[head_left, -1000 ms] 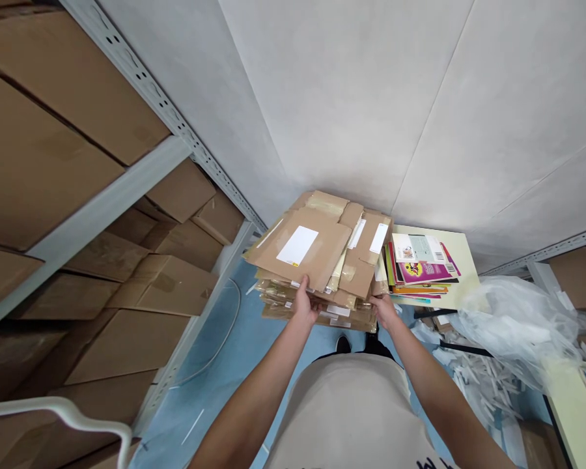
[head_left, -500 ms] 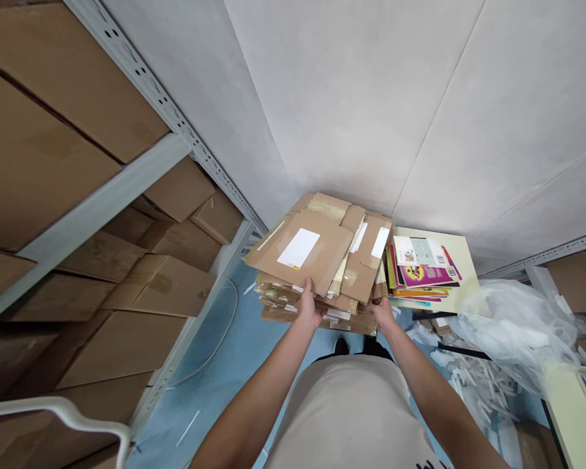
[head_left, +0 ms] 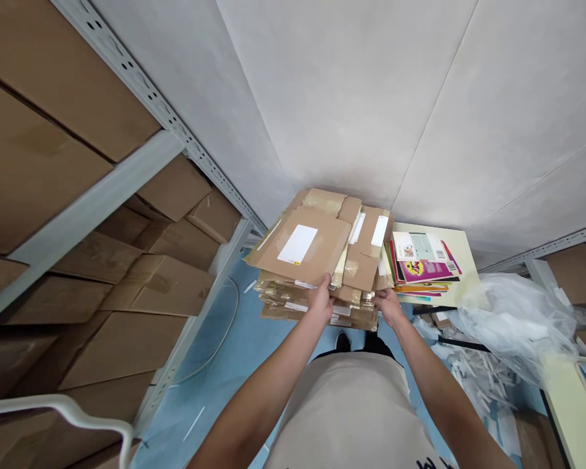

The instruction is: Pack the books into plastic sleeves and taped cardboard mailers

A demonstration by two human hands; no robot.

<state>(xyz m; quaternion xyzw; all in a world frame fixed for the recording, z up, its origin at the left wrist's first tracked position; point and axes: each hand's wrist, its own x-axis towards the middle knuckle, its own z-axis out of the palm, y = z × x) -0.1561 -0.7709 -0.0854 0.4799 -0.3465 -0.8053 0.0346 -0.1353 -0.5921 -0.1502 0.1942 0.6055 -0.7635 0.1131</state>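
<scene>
A leaning stack of flat cardboard mailers (head_left: 356, 267), taped and bearing white labels, stands before me against the wall. My left hand (head_left: 321, 301) is closed on the front edge of the upper mailers, its thumb near the corner of the top mailer (head_left: 317, 254). At the stack's front right corner, my right hand (head_left: 388, 305) grips the edge of the mailers; part of its fingers is hidden beneath them. Just right of that hand lies a pile of colourful books (head_left: 422, 264) on a cream tabletop (head_left: 461, 260).
Shelving with large cardboard boxes (head_left: 151, 286) rises on the left, and a white curved bar (head_left: 63, 407) juts out below. On the right are crumpled clear plastic (head_left: 515, 326) and paper scraps (head_left: 478, 374). A cable (head_left: 224, 329) lies on the blue floor (head_left: 195, 391).
My left hand has slid right along the front edge of the mailers. My right hand has moved slightly right and up. The stack has barely shifted.
</scene>
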